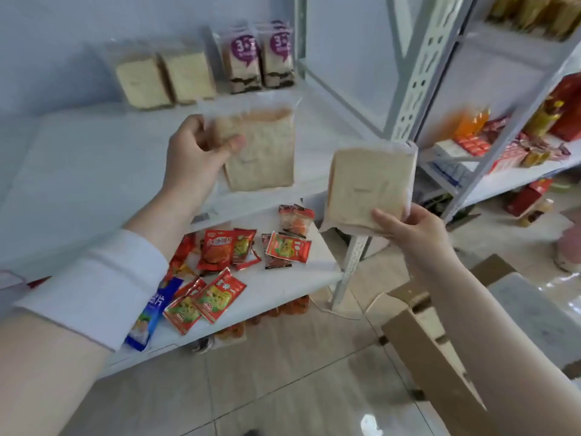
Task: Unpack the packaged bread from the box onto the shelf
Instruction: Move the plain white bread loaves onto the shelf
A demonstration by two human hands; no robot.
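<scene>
a flat, square left bread pack [261,152] is held upright in the air in front of the upper shelf [94,171]. it is wrapped in clear, slightly crinkled film, with its pale, porous crumb face toward the camera and a tan crust line along the top. the left hand [195,152] has its grip closed on the pack's left edge, thumb across the front and fingers behind. the right bread pack [367,187], the same square shape but tilted a little, is lower and to the right, off the shelf's front corner. the right hand [412,228] has its grip closed on the lower right corner, thumb on the front face, and loose film sticks out below the slice.

the upper shelf is a smooth white board. at its back, against the pale wall, stand two plain loaf packs [166,77] and, just beside them, two purple-labelled packs [257,58] with a dark layer near the bottom. the lower shelf [283,284] is another white board, strewn with glossy red and yellow foil sachets [220,247]. a blue packet [154,313] there is partly hidden by the left forearm, which wears a soft white cuff [94,287].

a white perforated metal post [421,73] rises at the rack's right corner. beyond it a second rack [518,171] carries orange bottles and red cartons, too blurred to read. at the lower right a brown cardboard box [430,350] with raised flaps sits by the right forearm, on shiny beige floor tiles [283,388].
</scene>
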